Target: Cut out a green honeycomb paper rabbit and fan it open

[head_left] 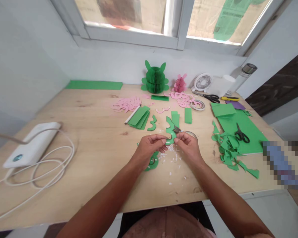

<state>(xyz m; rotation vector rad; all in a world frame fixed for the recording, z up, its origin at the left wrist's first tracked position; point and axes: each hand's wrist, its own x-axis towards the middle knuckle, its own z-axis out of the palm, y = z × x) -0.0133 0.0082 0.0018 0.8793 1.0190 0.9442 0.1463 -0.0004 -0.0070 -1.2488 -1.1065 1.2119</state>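
My left hand point(152, 146) and my right hand point(187, 143) are both closed in a pinch on a wavy green paper cutout point(169, 125) above the middle of the table. Small white strips show on its lower part. Scissors point(176, 129) lie behind it, partly covered by the cutout and my right hand. A roll of tape point(192, 134) is just behind my right hand. Under my left hand more green cutouts point(152, 164) with white strips lie on the table, partly hidden. Small white scraps point(173, 158) are scattered below my fingers. Another wavy green piece point(153, 124) lies behind my left hand.
Green scraps point(229, 148) and black scissors point(241, 135) lie right, by green sheets point(250, 129). Pink cutouts point(126, 104), a green paper honeycomb figure point(155, 79) and a fan point(202, 81) stand or lie behind. A white box point(32, 142) with looped cable is left.
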